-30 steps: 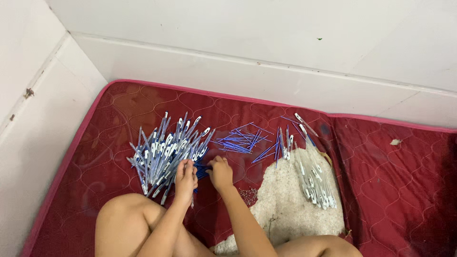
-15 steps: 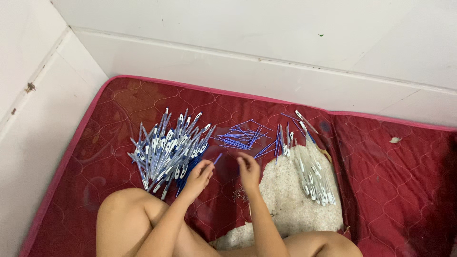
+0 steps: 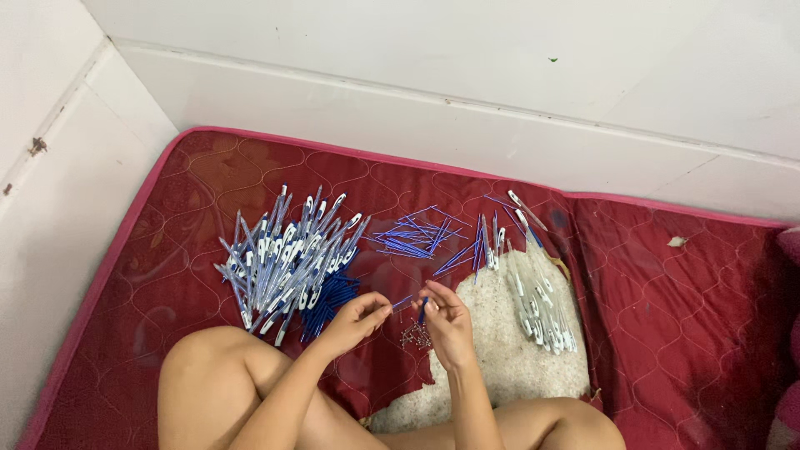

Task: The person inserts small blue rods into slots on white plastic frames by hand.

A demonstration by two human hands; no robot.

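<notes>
Head view: I see my left hand (image 3: 357, 315) and right hand (image 3: 446, 321) pinching small blue pen parts (image 3: 410, 302) between fingertips, above the red mattress (image 3: 667, 333). No containers. Three loose heaps: pens (image 3: 283, 258), blue refills (image 3: 412, 237), clear barrels (image 3: 542, 304); counts unreadable.

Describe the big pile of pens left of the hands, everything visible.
The pile of pens lies on the red quilted mattress: slim blue barrels with white clips, plastic by the look, fanned loosely and overlapping, mostly pointing up and right. Dark blue caps cluster at its lower right edge. Neither hand touches it; the left hand is nearest.
</notes>
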